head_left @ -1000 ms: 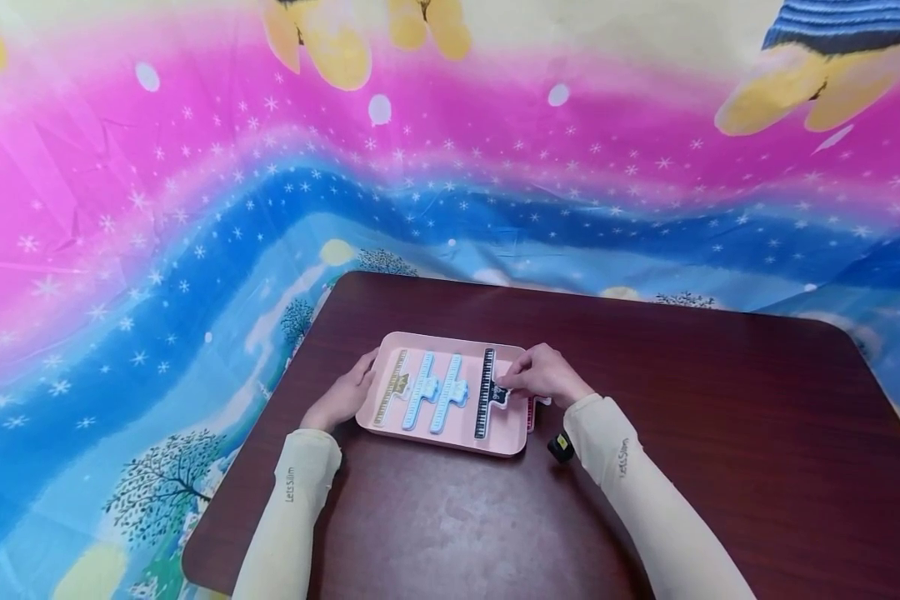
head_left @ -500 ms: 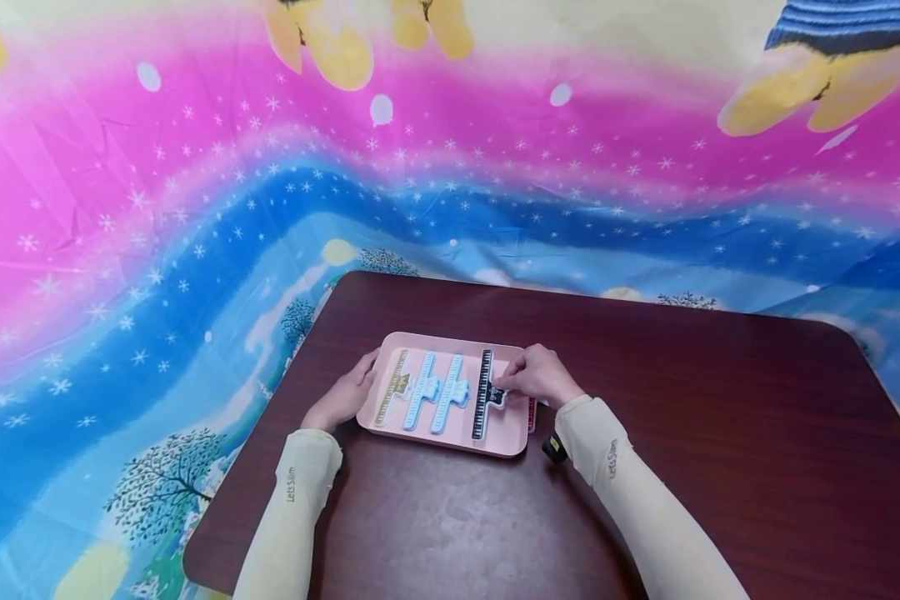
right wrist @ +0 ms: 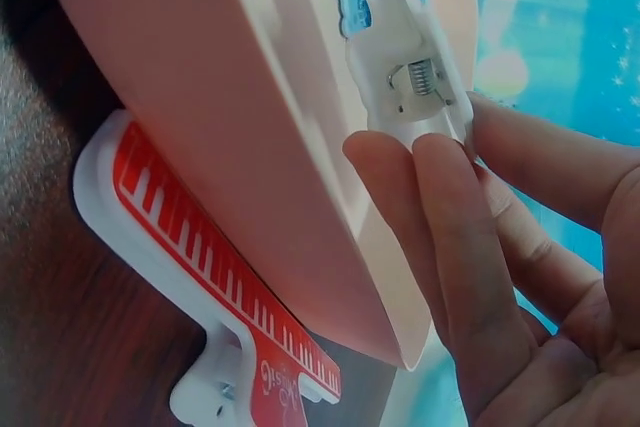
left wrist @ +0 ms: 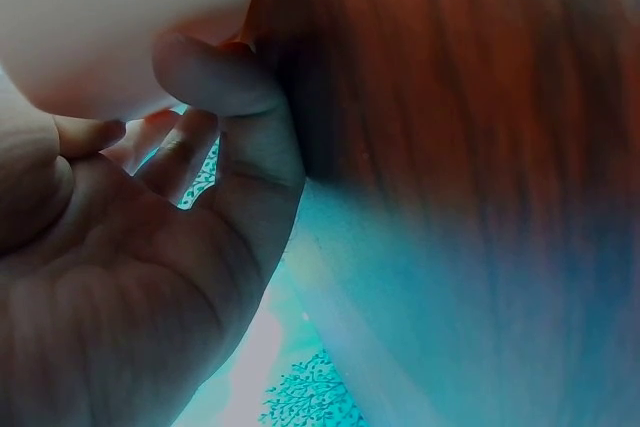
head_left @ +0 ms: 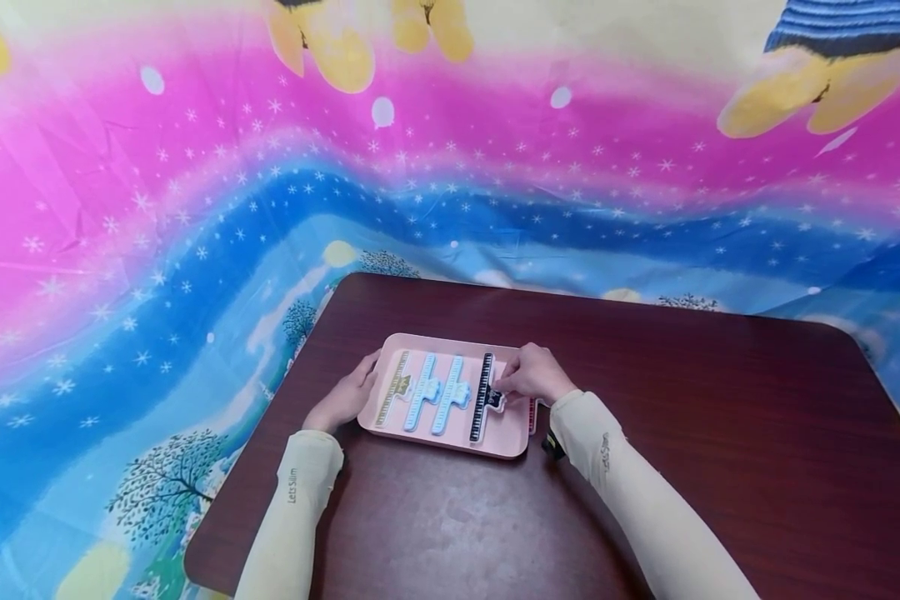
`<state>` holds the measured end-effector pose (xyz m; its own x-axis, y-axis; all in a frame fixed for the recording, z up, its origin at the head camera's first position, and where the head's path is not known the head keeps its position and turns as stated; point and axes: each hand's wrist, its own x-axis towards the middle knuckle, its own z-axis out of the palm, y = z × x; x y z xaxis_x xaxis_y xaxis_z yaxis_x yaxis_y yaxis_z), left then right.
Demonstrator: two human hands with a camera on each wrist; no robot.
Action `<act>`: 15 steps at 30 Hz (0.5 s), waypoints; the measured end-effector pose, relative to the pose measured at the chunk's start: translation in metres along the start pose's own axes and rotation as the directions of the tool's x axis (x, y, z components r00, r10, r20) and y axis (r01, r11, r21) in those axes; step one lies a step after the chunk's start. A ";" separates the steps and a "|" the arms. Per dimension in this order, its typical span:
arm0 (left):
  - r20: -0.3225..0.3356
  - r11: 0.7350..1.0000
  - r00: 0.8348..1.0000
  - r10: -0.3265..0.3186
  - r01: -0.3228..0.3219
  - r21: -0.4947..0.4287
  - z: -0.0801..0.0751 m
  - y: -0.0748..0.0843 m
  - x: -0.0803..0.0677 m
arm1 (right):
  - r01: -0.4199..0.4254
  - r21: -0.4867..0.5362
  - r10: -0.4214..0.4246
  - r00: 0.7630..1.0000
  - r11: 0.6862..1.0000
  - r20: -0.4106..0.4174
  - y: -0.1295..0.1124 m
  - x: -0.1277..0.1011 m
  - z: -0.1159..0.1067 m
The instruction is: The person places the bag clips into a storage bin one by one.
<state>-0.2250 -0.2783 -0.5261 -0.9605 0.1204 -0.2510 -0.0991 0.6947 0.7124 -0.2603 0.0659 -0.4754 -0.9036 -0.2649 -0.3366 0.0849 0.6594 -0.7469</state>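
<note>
A pink tray [head_left: 508,442] lies on the table, and my left hand [head_left: 341,400] grips its left rim. In the left wrist view, the thumb and curled fingers meet the tray's pale wall [left wrist: 130,27]. My right hand [head_left: 537,373] pinches the handle of a black piano-key clip [head_left: 481,404] at the tray's right side. The right wrist view shows this clip's white back and spring [right wrist: 420,77] at the fingertips. Left of it in the tray are two light-blue clips, one [head_left: 450,395] beside the other [head_left: 422,393], and a gold clip [head_left: 393,388] at the far left.
A red piano-key clip [right wrist: 215,232] lies on the dark wooden table [head_left: 690,417], just outside the tray's right wall. A small black device [head_left: 552,445] sits under the right wrist. Behind the table hangs a colourful printed cloth [head_left: 450,167].
My right hand and the black clip have shifted slightly left and toward me inside the tray. The left hand stays on the tray's rim.
</note>
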 end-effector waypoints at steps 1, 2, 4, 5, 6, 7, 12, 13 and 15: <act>0.000 1.000 1.000 -0.001 0.001 -0.003 0.000 0.000 0.000 | 0.005 -0.013 -0.005 1.000 1.000 0.001 0.000 0.000 0.000; 0.000 1.000 1.000 -0.001 0.001 -0.004 0.000 0.000 0.000 | 0.006 -0.022 -0.006 1.000 1.000 0.001 -0.001 0.001 0.000; -0.005 1.000 1.000 -0.001 0.001 -0.005 0.000 0.001 0.000 | 0.011 -0.036 -0.011 1.000 0.999 0.001 -0.002 0.001 0.001; -0.006 1.000 1.000 0.001 -0.001 0.001 0.000 0.000 0.000 | 0.012 -0.043 -0.012 1.000 0.999 -0.001 -0.002 0.002 0.001; -0.009 1.000 1.000 0.003 -0.003 0.006 0.000 0.001 0.000 | 0.014 -0.052 -0.014 1.000 0.999 -0.002 -0.003 0.002 0.002; -0.011 1.000 1.000 0.005 -0.005 0.011 0.000 0.001 0.000 | 0.014 -0.060 -0.014 1.000 0.998 -0.004 -0.003 0.003 0.003; -0.013 1.000 1.000 0.005 -0.005 0.008 0.000 0.001 -0.001 | 0.013 -0.104 -0.015 1.000 0.994 -0.011 -0.004 0.003 0.006; -0.011 1.000 1.000 0.003 -0.003 0.002 0.000 0.001 -0.001 | 0.013 -0.112 -0.015 1.000 0.994 -0.011 -0.004 0.003 0.007; -0.007 1.000 1.000 -0.003 0.003 -0.008 0.000 0.001 -0.001 | 0.008 -0.122 -0.009 1.000 0.993 -0.011 -0.006 0.003 0.007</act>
<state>-0.2243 -0.2778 -0.5254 -0.9620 0.1134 -0.2482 -0.1038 0.6893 0.7170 -0.2610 0.0563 -0.4763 -0.9088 -0.2637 -0.3234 0.0258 0.7381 -0.6742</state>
